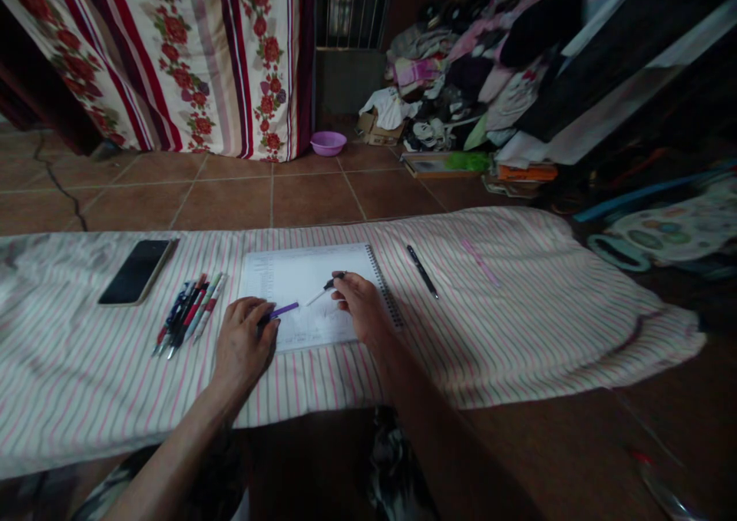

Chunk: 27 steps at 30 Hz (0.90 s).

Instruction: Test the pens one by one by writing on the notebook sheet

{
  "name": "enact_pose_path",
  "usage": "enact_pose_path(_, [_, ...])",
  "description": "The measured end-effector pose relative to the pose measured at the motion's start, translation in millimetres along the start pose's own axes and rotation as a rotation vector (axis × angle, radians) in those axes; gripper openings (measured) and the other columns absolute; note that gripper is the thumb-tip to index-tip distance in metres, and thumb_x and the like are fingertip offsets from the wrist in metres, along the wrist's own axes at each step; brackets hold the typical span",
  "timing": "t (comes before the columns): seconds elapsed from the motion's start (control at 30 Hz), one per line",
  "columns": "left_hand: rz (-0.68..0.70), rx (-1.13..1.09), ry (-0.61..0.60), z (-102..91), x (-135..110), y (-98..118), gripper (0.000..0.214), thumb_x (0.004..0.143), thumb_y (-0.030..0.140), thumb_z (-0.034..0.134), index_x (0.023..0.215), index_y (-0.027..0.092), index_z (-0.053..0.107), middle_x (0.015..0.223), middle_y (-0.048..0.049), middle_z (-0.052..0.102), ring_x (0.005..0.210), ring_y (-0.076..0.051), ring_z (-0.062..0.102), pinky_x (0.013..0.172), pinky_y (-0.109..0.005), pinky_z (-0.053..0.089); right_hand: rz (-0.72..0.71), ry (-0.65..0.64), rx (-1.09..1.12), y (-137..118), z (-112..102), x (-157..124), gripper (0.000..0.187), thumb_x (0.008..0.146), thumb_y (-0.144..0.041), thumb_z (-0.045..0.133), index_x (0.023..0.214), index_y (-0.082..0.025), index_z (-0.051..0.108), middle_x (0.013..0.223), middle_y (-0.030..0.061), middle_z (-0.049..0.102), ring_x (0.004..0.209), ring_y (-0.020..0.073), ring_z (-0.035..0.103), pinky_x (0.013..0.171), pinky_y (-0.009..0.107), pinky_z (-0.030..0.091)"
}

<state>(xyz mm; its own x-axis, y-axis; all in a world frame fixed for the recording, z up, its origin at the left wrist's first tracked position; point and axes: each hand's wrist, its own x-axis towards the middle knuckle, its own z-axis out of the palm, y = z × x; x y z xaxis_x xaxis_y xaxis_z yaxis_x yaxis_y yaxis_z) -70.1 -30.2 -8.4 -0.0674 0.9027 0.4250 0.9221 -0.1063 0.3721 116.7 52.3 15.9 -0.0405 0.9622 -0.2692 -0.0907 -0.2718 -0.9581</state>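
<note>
A spiral notebook (299, 279) lies open on a striped cloth (518, 314) spread over the floor. My left hand (245, 344) rests at the notebook's lower left corner, fingers closed on a purple pen (283, 310) that points right. My right hand (361, 306) rests on the page and pinches a pen (328, 287) with a white barrel and dark grip, tip toward the left. The two pens nearly meet over the page.
Several pens (187, 314) lie in a row left of the notebook, beside a dark phone (135, 272). A black pen (422, 271) and a pink pen (480, 264) lie to the right. Behind are tiles, a flowered curtain (190, 53), a purple bowl (328, 143) and a clothes pile (477, 68).
</note>
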Motion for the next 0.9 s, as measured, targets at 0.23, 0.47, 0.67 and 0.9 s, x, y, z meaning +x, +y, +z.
enact_pose_path(0.23, [-0.015,0.009,-0.002,0.7,-0.8,-0.7,0.023,0.083,0.028,0.051,0.095,0.016,0.065,0.098,-0.0105,0.06,0.099,-0.027,0.05,0.087,-0.042,0.046,0.01,0.0,0.016,2.6,2.4,2.9,0.024,0.064,-0.03,0.06,0.083,-0.015,0.062,0.072,0.0005,0.061,0.059,0.0093,0.055,0.047,0.02,0.036])
enact_pose_path(0.47, [0.069,-0.039,0.05,-1.1,6.3,13.7,0.022,0.084,0.03,0.051,0.097,0.018,0.064,0.098,-0.0092,0.061,0.102,-0.026,0.05,0.089,-0.043,0.045,0.0,-0.013,0.012,1.5,4.0,1.3,0.025,0.064,-0.032,0.06,0.083,-0.016,0.062,0.073,0.0004,0.061,0.06,0.0092,0.055,0.048,0.02,0.036])
enact_pose_path(0.67, [0.089,-0.104,0.06,9.6,14.1,32.1,0.022,0.084,0.031,0.051,0.098,0.019,0.064,0.096,-0.0076,0.064,0.104,-0.025,0.05,0.089,-0.043,0.045,-0.008,-0.042,0.017,2.4,6.2,-0.8,0.024,0.063,-0.032,0.06,0.082,-0.017,0.062,0.072,0.0007,0.062,0.058,0.0094,0.055,0.047,0.02,0.035])
enact_pose_path(0.9, [0.067,-0.114,0.089,22.2,21.2,46.9,0.02,0.084,0.026,0.05,0.094,0.018,0.065,0.094,-0.0078,0.065,0.104,-0.026,0.048,0.089,-0.044,0.045,-0.043,-0.1,0.02,1.4,3.3,-2.0,0.026,0.063,-0.033,0.061,0.084,-0.017,0.063,0.069,0.0002,0.061,0.058,0.0099,0.053,0.047,0.02,0.035])
